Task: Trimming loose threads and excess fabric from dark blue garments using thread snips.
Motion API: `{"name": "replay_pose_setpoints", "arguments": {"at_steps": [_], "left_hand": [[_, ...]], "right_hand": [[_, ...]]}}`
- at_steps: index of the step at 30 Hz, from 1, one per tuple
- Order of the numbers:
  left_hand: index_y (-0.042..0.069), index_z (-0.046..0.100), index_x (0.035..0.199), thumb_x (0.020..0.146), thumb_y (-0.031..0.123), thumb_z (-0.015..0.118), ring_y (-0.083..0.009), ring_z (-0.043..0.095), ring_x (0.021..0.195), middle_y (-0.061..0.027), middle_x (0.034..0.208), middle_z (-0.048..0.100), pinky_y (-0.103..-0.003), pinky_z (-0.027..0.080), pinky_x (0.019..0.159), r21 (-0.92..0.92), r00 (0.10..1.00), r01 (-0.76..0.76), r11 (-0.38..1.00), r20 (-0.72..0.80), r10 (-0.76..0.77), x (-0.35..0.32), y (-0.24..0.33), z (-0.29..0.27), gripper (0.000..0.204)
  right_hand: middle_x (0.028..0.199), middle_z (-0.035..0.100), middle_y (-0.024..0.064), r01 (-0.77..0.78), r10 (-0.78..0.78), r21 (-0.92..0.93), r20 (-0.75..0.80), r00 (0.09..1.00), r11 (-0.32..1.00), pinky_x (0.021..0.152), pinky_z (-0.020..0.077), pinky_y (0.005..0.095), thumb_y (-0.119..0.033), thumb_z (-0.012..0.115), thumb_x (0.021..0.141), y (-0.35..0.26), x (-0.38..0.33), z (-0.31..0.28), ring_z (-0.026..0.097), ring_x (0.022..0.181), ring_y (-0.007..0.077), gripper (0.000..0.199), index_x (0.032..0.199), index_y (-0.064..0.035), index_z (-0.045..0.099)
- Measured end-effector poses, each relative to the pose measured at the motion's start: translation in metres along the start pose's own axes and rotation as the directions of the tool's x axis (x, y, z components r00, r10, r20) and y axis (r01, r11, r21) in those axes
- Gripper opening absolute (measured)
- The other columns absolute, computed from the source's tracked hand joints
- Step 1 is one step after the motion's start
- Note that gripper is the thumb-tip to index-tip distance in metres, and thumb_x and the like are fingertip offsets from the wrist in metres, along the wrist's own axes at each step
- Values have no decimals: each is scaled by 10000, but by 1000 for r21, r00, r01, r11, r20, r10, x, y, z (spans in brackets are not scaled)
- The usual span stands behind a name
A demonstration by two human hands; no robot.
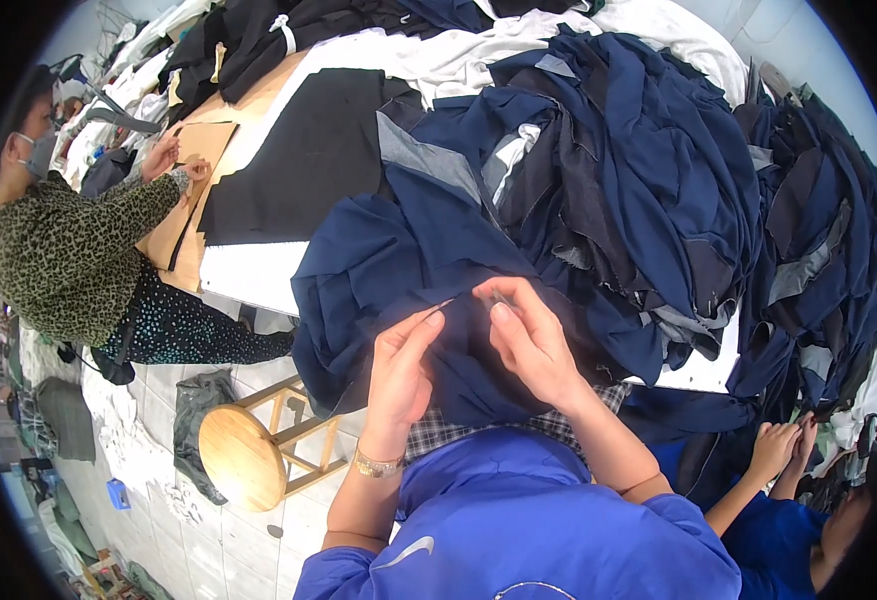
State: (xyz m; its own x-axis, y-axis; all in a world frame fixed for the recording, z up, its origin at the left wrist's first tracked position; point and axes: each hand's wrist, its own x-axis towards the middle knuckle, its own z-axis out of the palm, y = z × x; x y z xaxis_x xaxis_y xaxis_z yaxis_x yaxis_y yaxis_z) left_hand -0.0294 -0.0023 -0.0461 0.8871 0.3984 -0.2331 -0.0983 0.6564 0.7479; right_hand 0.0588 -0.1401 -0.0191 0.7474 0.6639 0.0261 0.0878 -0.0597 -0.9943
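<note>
At the far left a person in a leopard-print top [63, 250] sits at the left edge of the cutting table [248, 275], both hands on a brown cardboard pattern [193, 150] that lies on the table's bare wooden part. Below that, on the pale tiled floor [208, 540], stands a round wooden stool [243, 455], with fabric scraps and dark bags strewn about it. Moving right, a flat black cloth panel [308, 155] lies spread on the table's white top, near its front edge. My left hand [403, 365] wears a gold bracelet on its wrist [378, 464], and it pinches a fold of the navy garment [398, 260] that hangs over the front edge of the table into my lap. My right hand [528, 340] is just beside it, fingers closed on the same cloth, the two hands near but not touching. I cannot make out what small thing, if any, sits between my right fingertips. Behind them a big heap of navy and grey garments [638, 170] covers the right half of the table. At the lower right, another person's hands [783, 440] in blue sleeves reach into a second dark pile [828, 250]; that person is cut off by the rim.
</note>
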Motion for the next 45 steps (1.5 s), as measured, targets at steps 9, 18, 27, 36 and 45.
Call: {"name": "replay_pose_setpoints", "arguments": {"at_steps": [9, 18, 27, 36, 45], "left_hand": [[-27, 627, 1060, 885, 58, 550, -138, 599, 921, -99, 1005, 651, -241, 448, 835, -18, 1000, 19, 1000, 15, -18, -2, 0, -6, 209], [-21, 383, 1320, 850, -84, 506, -176, 561, 1025, -168, 1161, 563, -276, 452, 900, -37, 974, -227, 973, -7, 227, 1, 12, -4, 489], [19, 330, 1353, 850, -77, 508, -89, 573, 802, -25, 861, 572, -248, 508, 780, 127, 842, -487, 864, -195, 503, -1, 40, -6, 542], [31, 434, 1302, 795, -102, 583, -49, 524, 691, -8, 879, 546, -162, 449, 584, 80, 963, -267, 960, -26, 270, -4, 9, 8, 545], [19, 452, 1270, 878, -7, 533, -98, 587, 766, -40, 893, 570, -218, 543, 619, 172, 983, -184, 968, 48, 178, -8, 3, 16, 401]], "right_hand": [[602, 501, -7, -132, 122, 44, 183, 976, 990, 411, 278, 162, -181, 459, 946, -1, 0, 2, 387, 446, 10, 335, 1269, -103, 416], [712, 601, -2, -137, 194, -203, 296, 935, 970, 557, 406, 202, -241, 835, 640, 0, -9, -18, 474, 630, 27, 459, 963, 15, 632], [481, 464, 81, 174, -86, -313, 275, 958, 934, 430, 353, 284, -200, 709, 754, 2, -30, -36, 466, 411, 198, 204, 711, -34, 598], [778, 634, -3, -52, 53, 69, -4, 999, 996, 564, 416, 188, -121, 661, 826, -9, -15, -40, 500, 617, 24, 178, 943, 14, 657], [696, 589, -37, -161, 150, 387, 58, 987, 908, 549, 401, 170, -150, 671, 831, 4, 15, -1, 498, 632, 8, 145, 830, -6, 651]]}}
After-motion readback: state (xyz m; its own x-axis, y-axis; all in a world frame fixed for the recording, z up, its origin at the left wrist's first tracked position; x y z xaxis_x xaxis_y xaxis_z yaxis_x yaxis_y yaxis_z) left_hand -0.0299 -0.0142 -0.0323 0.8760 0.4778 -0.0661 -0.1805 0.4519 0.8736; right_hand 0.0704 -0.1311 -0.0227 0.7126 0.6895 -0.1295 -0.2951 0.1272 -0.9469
